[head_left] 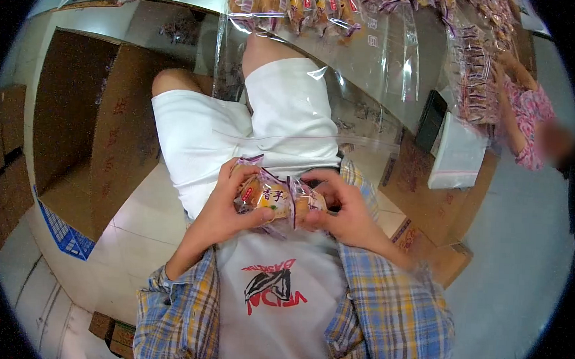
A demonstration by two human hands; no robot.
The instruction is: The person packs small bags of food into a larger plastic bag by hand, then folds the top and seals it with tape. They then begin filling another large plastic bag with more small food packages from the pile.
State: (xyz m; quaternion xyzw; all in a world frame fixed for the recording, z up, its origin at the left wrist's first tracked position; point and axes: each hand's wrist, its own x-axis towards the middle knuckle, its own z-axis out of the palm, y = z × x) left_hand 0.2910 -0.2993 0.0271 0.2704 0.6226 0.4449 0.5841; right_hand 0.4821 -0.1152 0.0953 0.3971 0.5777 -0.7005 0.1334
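Note:
Just above my lap, my left hand is closed around the left end of a short row of wrapped pastries. Their clear wrappers carry purple edges and printed characters. At the right end, my right hand grips another wrapped pastry, pressed against the others. Fingers and thumbs cover parts of the packs. Past my knees, a large clear plastic bag hangs over the table edge, with more wrapped pastries lined up at its far end.
To the left stands an open cardboard box, with a blue crate by its base. On the right, a stack of clear bags lies on cardboard beside a dark object. Farther right, another person reaches toward packed pastries.

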